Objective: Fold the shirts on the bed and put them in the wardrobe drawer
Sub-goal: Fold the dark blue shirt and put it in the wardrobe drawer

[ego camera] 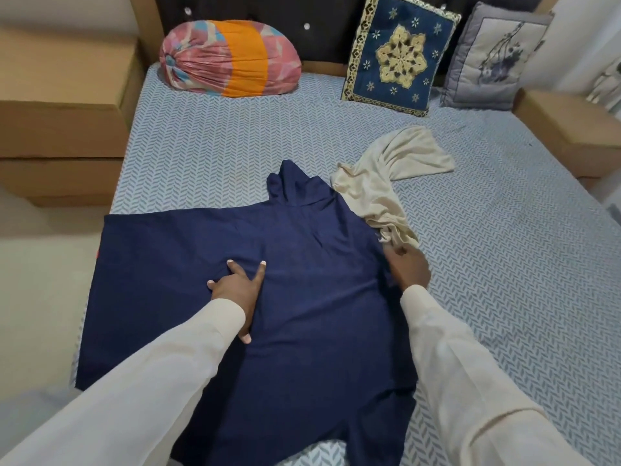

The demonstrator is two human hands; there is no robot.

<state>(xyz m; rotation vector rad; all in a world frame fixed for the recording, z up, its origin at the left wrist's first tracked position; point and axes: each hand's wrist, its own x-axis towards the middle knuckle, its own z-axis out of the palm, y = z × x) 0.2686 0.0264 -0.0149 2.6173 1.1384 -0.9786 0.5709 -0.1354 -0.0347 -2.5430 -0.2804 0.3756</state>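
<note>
Navy shirt (302, 297) lies spread flat at the near edge of the bed (218, 156), its left side reaching the bed's left edge and its collar end pointing toward the headboard (319, 31). Its lower part is partly covered by the person's pale sleeves, so its full outline cannot be traced. The left hand (237, 290) rests on the shirt's middle with fingers spread and pressed flat into the cloth. The right hand (408, 267) sits at the shirt's right edge; its fingers curl downward and their tips are hidden, so it cannot be told whether they pinch the navy cloth or the cream shirt (379, 183). That cream shirt lies crumpled just beyond, overlapping the navy shirt's right shoulder. Along the bed's far edge stand a striped bolster (228, 58), a blue patterned cushion (400, 55) and a grey cushion (497, 58), the last partly cut off behind a side cabinet (571, 126).
</note>
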